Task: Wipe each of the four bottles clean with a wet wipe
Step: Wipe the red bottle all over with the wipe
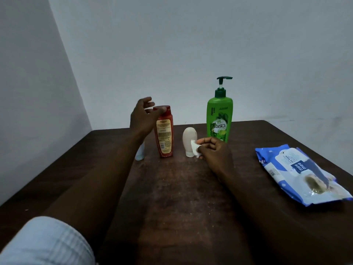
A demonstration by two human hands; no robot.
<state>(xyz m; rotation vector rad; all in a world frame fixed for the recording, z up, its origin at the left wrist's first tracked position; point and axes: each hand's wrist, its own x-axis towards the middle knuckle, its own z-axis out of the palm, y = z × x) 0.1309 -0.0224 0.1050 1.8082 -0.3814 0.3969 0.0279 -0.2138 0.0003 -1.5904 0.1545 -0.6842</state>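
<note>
Head view: your left hand is spread open at the cap of the red bottle, not gripping. Your right hand pinches the wipe just beside the white bottle. Red looks next: close round its body, steady it, then bring the wipe across.
</note>
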